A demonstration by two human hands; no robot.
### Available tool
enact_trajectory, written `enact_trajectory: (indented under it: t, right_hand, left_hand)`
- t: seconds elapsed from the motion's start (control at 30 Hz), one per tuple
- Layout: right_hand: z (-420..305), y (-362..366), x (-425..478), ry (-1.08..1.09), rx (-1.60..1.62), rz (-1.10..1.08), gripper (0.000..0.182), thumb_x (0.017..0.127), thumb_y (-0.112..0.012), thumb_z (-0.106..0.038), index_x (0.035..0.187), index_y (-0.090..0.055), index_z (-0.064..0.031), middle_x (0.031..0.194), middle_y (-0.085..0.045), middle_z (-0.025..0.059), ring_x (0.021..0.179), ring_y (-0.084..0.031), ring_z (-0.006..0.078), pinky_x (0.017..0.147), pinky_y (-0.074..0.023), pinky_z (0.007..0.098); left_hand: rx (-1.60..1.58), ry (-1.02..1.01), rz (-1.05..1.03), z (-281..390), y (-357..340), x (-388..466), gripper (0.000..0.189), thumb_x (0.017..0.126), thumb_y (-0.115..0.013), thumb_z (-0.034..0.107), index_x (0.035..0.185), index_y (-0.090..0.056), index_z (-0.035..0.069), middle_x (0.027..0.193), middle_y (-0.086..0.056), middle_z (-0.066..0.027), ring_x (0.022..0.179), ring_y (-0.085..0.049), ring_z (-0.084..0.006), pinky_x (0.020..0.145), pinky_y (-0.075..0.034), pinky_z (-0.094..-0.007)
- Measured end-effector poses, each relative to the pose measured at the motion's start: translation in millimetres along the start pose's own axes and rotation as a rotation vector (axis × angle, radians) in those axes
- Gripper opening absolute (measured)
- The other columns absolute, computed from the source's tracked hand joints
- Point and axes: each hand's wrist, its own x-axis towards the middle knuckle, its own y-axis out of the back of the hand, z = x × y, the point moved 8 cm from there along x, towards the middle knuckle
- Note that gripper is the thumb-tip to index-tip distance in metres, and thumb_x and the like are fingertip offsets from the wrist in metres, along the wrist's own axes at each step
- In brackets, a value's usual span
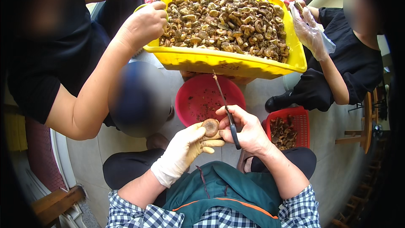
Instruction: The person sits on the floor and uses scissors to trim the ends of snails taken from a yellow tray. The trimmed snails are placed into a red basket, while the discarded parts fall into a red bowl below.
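In the head view my left hand (185, 147), in a pale rubber glove, holds a brown mushroom (210, 127) between thumb and fingers, its cap facing up. My bare right hand (245, 129) grips a slim, black-handled cutting tool (234, 135), seen nearly edge-on; whether it is a knife or scissors is unclear. Its narrow, dirty blade points away from me, over a pink plastic basin (180, 101). Dark crumbs of soil and trimmings lie in that basin. Fingertips of my right hand are close beside the mushroom; contact is hard to tell.
Beyond the basin a yellow plastic tub (253, 69) is heaped with mushrooms (221, 22). A red basket (304, 126) with mushroom pieces stands at right. One co-worker's hand (144, 22) holds scissors at left; another's gloved hand (308, 34) is at right. A blurred head (139, 98) is near my left.
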Motion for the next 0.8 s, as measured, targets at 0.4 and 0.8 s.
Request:
enact_trajectory:
  t: [0.4, 0.8]
  right_hand:
    - [-6.3, -0.2, -2.1, -0.084, 0.269, -0.09, 0.048, 0.09, -0.078, -0.009, 0.134, -0.06, -0.0028, 0.096, -0.071, 0.0038, 0.088, -0.067, 0.0084, 0.082, -0.0554, 0.0258]
    - [-23.1, 12.1, -12.3, 0.286, -0.681, 0.024, 0.046, 0.08, -0.078, -0.008, 0.124, -0.064, -0.0092, 0.099, -0.073, 0.0127, 0.091, -0.073, 0.029, 0.081, -0.0566, 0.039]
  left_hand:
    - [0.195, 0.029, 0.091, 9.4, -14.0, -7.0, 0.042, 0.106, -0.057, 0.039, 0.111, -0.069, -0.001, 0.096, -0.072, -0.0126, 0.092, -0.072, -0.0205, 0.079, -0.054, -0.0303]
    - [0.547, 0.046, 0.217, -11.6, 15.9, 1.7, 0.059, 0.11, -0.051, 0.029, 0.159, -0.037, 0.0, 0.114, -0.074, -0.0124, 0.083, -0.071, -0.0144, 0.07, -0.051, -0.0247]
